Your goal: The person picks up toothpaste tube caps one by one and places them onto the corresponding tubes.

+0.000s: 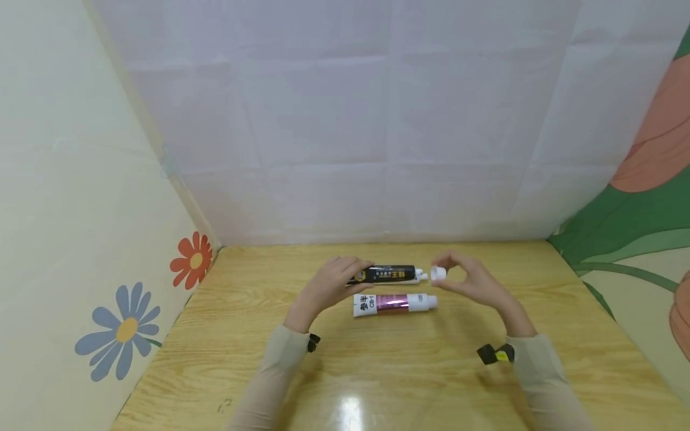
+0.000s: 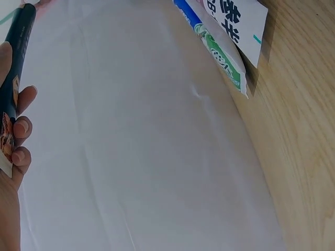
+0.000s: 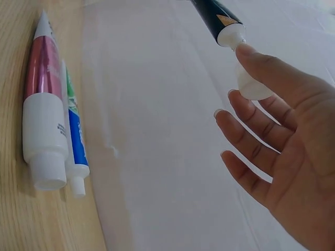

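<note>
My left hand (image 1: 333, 282) grips a black toothpaste tube (image 1: 396, 273) with gold lettering, its white neck pointing right. The neck is uncapped in the right wrist view. My right hand (image 1: 471, 278) pinches a white cap (image 1: 439, 273) between thumb and fingers, close to the neck, with a small gap in the head view. Below them lies a pink-and-white toothpaste tube (image 1: 393, 303) on the table, its cap to the right. Beside that one, a slimmer blue-and-green tube (image 3: 77, 136) shows in the wrist views; the black tube mostly hides it from the head camera.
The wooden table (image 1: 409, 371) ends at a white sheet (image 1: 377, 149) hung behind it. A wall with painted flowers (image 1: 126, 329) stands on the left, another with large painted leaves (image 1: 636, 233) on the right.
</note>
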The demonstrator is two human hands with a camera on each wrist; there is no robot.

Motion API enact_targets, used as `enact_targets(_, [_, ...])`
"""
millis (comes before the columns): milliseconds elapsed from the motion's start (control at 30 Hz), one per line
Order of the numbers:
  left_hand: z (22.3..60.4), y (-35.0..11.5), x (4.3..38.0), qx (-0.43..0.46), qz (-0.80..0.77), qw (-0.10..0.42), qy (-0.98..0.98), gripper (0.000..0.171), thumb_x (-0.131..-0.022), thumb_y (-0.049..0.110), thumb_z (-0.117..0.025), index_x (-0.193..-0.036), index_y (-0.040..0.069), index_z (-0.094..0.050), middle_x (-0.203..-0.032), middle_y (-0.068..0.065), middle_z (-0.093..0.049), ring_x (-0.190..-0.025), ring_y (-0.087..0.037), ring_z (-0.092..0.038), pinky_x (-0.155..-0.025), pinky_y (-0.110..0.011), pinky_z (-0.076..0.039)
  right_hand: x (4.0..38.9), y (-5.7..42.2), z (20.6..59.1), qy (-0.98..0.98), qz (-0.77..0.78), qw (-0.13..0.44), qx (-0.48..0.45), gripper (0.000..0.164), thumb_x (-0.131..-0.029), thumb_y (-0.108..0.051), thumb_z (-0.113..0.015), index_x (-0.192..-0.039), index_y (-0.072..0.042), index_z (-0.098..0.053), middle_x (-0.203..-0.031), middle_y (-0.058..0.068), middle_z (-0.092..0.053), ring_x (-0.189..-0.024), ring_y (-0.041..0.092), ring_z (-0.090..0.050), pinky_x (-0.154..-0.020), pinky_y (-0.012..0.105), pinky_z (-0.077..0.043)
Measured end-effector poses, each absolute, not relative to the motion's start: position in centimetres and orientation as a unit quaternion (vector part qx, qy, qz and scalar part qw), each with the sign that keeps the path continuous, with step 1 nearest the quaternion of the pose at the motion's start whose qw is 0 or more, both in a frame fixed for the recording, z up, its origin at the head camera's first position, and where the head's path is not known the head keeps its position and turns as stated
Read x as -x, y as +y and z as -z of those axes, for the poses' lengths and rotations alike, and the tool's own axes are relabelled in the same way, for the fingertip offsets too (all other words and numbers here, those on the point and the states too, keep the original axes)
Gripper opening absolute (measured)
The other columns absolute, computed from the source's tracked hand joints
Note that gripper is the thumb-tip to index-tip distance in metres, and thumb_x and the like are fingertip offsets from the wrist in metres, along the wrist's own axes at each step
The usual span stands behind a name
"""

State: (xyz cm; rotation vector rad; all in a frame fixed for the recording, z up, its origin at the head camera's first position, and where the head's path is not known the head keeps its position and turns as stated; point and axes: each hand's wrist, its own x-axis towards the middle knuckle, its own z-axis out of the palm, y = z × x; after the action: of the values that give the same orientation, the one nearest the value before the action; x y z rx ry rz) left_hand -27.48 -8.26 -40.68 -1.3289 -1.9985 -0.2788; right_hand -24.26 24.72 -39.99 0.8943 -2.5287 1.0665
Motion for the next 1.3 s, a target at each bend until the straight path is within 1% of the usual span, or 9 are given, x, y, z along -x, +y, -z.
enact_targets(167, [40.2, -7.9, 27.4, 0.510, 0.103, 0.368, -0.771, 0.046, -0.085, 0.040, -0.064, -0.116, 0.007, -0.060, -0.100, 0.000, -0.066, -0.087, -0.011, -0.061, -0.076, -0.024, -0.051, 24.0, 24.6, 39.6, -0.874, -0.370, 0.132, -0.287, 0.035, -0.076, -0.021, -0.076, -0.105, -0.013, -0.057, -0.094, -0.004, -0.062, -0.090, 0.011, -0.056, -0.082, 0.035, -0.049])
enact_targets(300, [39.9, -7.8, 27.3, 0.507, 0.103, 0.373, -0.770, 0.045, -0.085, 0.040, -0.063, -0.116, 0.008, -0.061, -0.101, 0.000, -0.067, -0.089, -0.011, -0.062, -0.075, -0.025, -0.050, 23.9, 24.6, 39.5, -0.870, -0.375, 0.140, -0.289, 0.033, -0.076, -0.019, -0.076, -0.104, -0.012, -0.058, -0.093, -0.002, -0.063, -0.090, 0.013, -0.056, -0.083, 0.037, -0.048])
enact_targets(400, [39.9, -7.7, 27.3, 0.505, 0.103, 0.378, -0.769, 0.045, -0.083, 0.039, -0.065, -0.115, 0.008, -0.061, -0.100, 0.001, -0.067, -0.088, -0.011, -0.062, -0.073, -0.025, -0.050, 23.9, 24.6, 39.4, -0.868, -0.377, 0.141, -0.290, 0.033, -0.077, -0.018, -0.076, -0.104, -0.013, -0.058, -0.095, -0.002, -0.063, -0.091, 0.012, -0.056, -0.083, 0.035, -0.048])
enact_targets(533, [39.9, -7.6, 27.4, 0.501, 0.104, 0.385, -0.768, 0.048, -0.077, 0.035, -0.072, -0.115, 0.008, -0.061, -0.099, 0.001, -0.067, -0.084, -0.010, -0.062, -0.068, -0.024, -0.047, 23.8, 24.6, 39.2, -0.870, -0.379, 0.138, -0.284, 0.031, -0.079, -0.020, -0.074, -0.105, -0.014, -0.059, -0.096, -0.004, -0.062, -0.091, 0.010, -0.055, -0.083, 0.035, -0.047])
enact_targets(600, [39.8, -7.6, 27.4, 0.499, 0.105, 0.387, -0.768, 0.048, -0.076, 0.034, -0.073, -0.114, 0.008, -0.062, -0.097, 0.001, -0.067, -0.082, -0.010, -0.061, -0.066, -0.024, -0.045, 23.8, 24.6, 39.1, -0.869, -0.384, 0.138, -0.280, 0.031, -0.079, -0.021, -0.074, -0.105, -0.015, -0.059, -0.095, -0.005, -0.061, -0.091, 0.010, -0.055, -0.083, 0.038, -0.047])
enact_targets(667, [39.8, -7.5, 27.4, 0.497, 0.107, 0.389, -0.768, 0.046, -0.078, 0.035, -0.072, -0.114, 0.008, -0.062, -0.097, 0.001, -0.067, -0.081, -0.009, -0.061, -0.065, -0.023, -0.044, 23.8, 24.5, 39.0, -0.868, -0.390, 0.137, -0.275, 0.030, -0.080, -0.022, -0.074, -0.106, -0.016, -0.059, -0.095, -0.006, -0.061, -0.090, 0.009, -0.055, -0.084, 0.039, -0.046])
enact_targets(833, [39.4, -7.3, 27.3, 0.493, 0.115, 0.397, -0.766, 0.045, -0.080, 0.038, -0.069, -0.114, 0.008, -0.062, -0.096, 0.001, -0.067, -0.082, -0.009, -0.061, -0.067, -0.024, -0.046, 23.9, 24.3, 38.6, -0.865, -0.397, 0.145, -0.272, 0.030, -0.079, -0.021, -0.074, -0.105, -0.016, -0.060, -0.095, -0.009, -0.062, -0.089, 0.008, -0.055, -0.085, 0.037, -0.045])
enact_targets(1133, [39.0, -7.0, 27.2, 0.482, 0.115, 0.423, -0.758, 0.049, -0.076, 0.037, -0.073, -0.115, 0.011, -0.062, -0.097, 0.000, -0.068, -0.083, -0.011, -0.063, -0.072, -0.026, -0.049, 23.7, 23.9, 38.2, -0.861, -0.403, 0.157, -0.269, 0.030, -0.080, -0.018, -0.073, -0.107, -0.015, -0.062, -0.092, -0.008, -0.062, -0.087, 0.008, -0.055, -0.084, 0.035, -0.045])
enact_targets(1300, [38.9, -6.8, 27.1, 0.480, 0.116, 0.433, -0.754, 0.048, -0.076, 0.038, -0.073, -0.114, 0.011, -0.062, -0.097, 0.001, -0.068, -0.084, -0.011, -0.063, -0.075, -0.027, -0.050, 23.7, 23.8, 38.2, -0.859, -0.404, 0.164, -0.267, 0.029, -0.081, -0.018, -0.072, -0.108, -0.015, -0.063, -0.091, -0.008, -0.062, -0.087, 0.008, -0.055, -0.083, 0.033, -0.046])
